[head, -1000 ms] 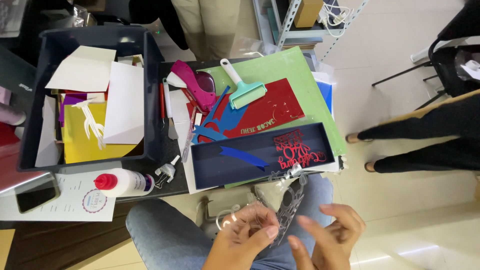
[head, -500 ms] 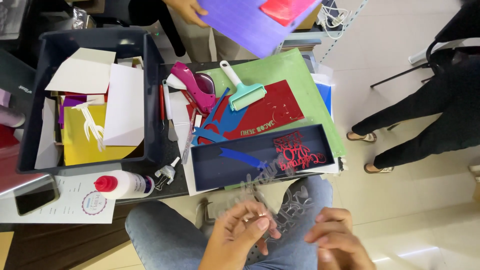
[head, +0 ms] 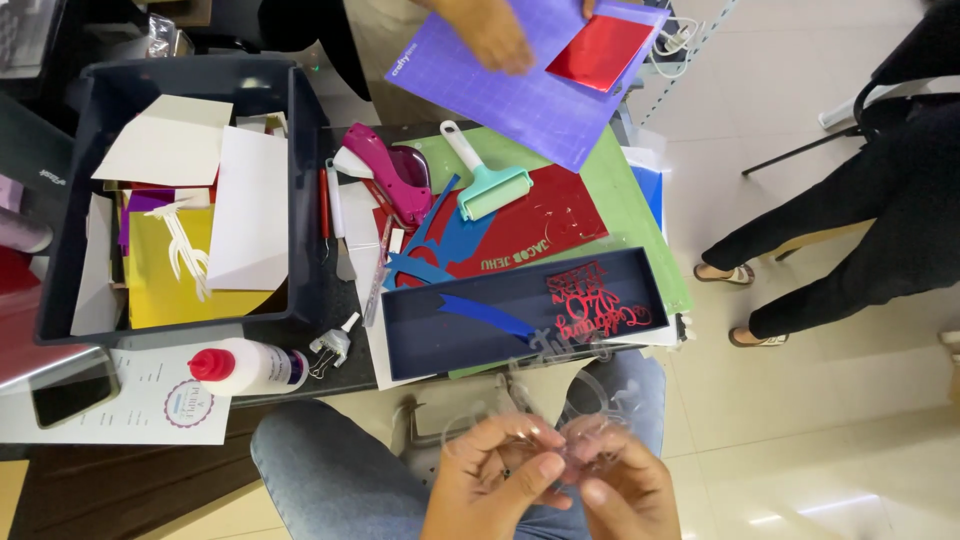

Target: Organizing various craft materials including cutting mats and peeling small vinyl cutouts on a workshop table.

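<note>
My left hand (head: 497, 485) and my right hand (head: 628, 492) meet over my lap at the bottom of the head view. Both pinch a crumpled clear plastic film (head: 560, 420) between fingertips. The film carries a faint cut-out shape and rises toward the dark shallow tray (head: 420, 330). That tray holds a blue paper strip (head: 487, 315) and red cut-out lettering (head: 590, 300). My knees in blue jeans (head: 330, 470) sit below the table edge.
A dark bin (head: 60, 200) at left holds white, yellow and purple paper. A glue bottle (head: 245, 366), binder clip (head: 331, 348), phone (head: 70, 392), teal scraper (head: 487, 180) and pink tool (head: 390, 180) lie on the table. Another person's hand (head: 490, 35) holds a purple mat (head: 500, 90) at top. Someone's legs (head: 860, 220) stand right.
My hands have drawn closer together around the clear film. The purple mat with the red sheet came further down into view, held by another person's hand.
</note>
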